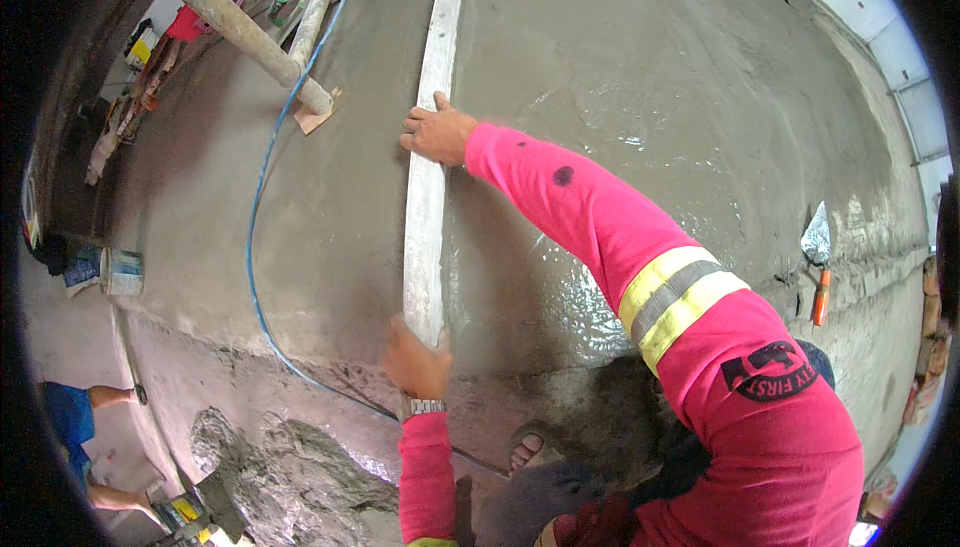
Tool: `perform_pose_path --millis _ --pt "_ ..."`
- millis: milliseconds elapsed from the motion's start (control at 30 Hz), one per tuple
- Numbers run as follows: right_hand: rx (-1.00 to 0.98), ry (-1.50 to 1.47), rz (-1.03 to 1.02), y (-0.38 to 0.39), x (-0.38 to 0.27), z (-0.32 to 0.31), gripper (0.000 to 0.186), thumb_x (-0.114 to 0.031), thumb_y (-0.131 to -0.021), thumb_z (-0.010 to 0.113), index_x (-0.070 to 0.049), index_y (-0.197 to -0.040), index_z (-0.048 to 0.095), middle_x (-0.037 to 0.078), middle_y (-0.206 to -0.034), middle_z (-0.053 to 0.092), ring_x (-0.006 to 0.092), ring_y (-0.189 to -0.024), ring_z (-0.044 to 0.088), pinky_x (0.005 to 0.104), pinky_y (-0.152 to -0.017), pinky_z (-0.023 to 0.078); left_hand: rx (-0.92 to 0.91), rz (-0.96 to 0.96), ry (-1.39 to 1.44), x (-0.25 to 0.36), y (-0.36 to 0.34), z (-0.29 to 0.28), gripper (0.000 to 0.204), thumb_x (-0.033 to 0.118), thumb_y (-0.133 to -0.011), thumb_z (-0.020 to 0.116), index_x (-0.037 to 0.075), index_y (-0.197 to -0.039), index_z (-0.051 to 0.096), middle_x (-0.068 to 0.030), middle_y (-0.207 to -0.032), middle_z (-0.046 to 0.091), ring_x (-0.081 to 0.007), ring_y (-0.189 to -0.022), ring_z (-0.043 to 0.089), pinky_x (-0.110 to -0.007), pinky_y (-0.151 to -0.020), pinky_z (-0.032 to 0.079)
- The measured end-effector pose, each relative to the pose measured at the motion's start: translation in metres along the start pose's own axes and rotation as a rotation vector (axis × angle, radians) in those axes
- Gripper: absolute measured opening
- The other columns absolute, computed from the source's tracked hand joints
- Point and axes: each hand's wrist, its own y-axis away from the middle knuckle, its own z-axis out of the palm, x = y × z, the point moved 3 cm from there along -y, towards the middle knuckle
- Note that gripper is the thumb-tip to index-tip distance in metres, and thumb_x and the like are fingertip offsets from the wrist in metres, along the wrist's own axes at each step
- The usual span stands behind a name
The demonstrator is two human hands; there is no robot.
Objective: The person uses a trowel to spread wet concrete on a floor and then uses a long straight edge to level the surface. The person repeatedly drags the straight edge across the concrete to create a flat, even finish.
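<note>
A long, pale straightedge (426, 232) lies lengthwise on grey, partly wet cement (600, 67). My right hand (438, 132) grips it above the middle of the picture, thumb and fingers over its edges, with my pink-sleeved arm stretched across from the lower right. My left hand (418, 357), with a watch at the wrist, holds the straightedge's near end. A thin blue hose (256, 247) curves over the cement to the left of it. A pointed trowel (818, 247) with an orange handle rests at the right edge of the cement.
Two poles (225, 17) stand at upper left, one on a small board (310, 122). Buckets (123, 272) and clutter line the left side. A person's bare legs and blue shorts (68, 422) show at lower left. A wet cement pile (275, 472) lies below the step, near my foot (528, 452).
</note>
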Motion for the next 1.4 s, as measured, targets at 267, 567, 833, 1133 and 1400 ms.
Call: perform_pose_path --millis 267,567,833,1133,1400 --pt "0.062 -0.005 -0.022 0.018 -0.013 0.01 0.034 -0.019 -0.076 0.067 -0.013 -0.108 0.057 0.005 -0.109 0.055 0.0213 -0.115 0.047 0.0674 -0.094 0.035 -0.018 0.036 0.074 -0.011 0.026 0.007 0.074 0.033 -0.067 0.078 -0.005 -0.12 0.043 -0.0261 -0.095 0.062 -0.0431 -0.083 0.061 -0.048 -0.07 0.048" --pt "0.071 0.001 -0.032 0.047 -0.03 0.0 0.03 -0.019 -0.078 0.064 -0.012 -0.107 0.057 0.005 -0.106 0.055 0.0218 -0.114 0.047 0.0673 -0.095 0.035 0.001 0.086 0.052 -0.019 0.055 0.013 0.077 0.032 -0.066 0.079 -0.007 -0.121 0.042 -0.0261 -0.085 0.062 -0.0438 -0.076 0.061 -0.048 -0.067 0.047" --pt "0.081 0.011 -0.025 0.048 -0.032 0.0 0.022 -0.019 -0.082 0.058 -0.015 -0.104 0.059 0.002 -0.1 0.057 0.019 -0.11 0.049 0.0631 -0.092 0.037 -0.024 -0.023 0.007 -0.016 0.064 0.011 0.077 0.036 -0.067 0.077 -0.005 -0.124 0.043 -0.0259 -0.085 0.063 -0.0432 -0.077 0.062 -0.049 -0.068 0.047" --pt "0.065 -0.01 0.063 0.001 0.023 0.013 0.027 -0.016 -0.081 0.061 -0.014 -0.107 0.055 0.003 -0.112 0.055 0.0193 -0.12 0.044 0.0606 -0.1 0.034 0.049 0.037 0.003 0.0 -0.015 0.012 0.082 0.038 -0.067 0.077 -0.006 -0.127 0.043 -0.027 -0.094 0.063 -0.0432 -0.08 0.062 -0.049 -0.071 0.049" --pt "-0.048 -0.009 0.062 0.01 0.016 0.003 0.039 -0.015 -0.077 0.066 -0.013 -0.114 0.053 0.004 -0.117 0.053 0.0203 -0.122 0.043 0.063 -0.1 0.034 0.181 0.18 -0.113 -0.007 -0.013 0.015 0.072 0.037 -0.066 0.075 0.002 -0.121 0.045 -0.0233 -0.088 0.064 -0.0402 -0.077 0.064 -0.048 -0.068 0.049"
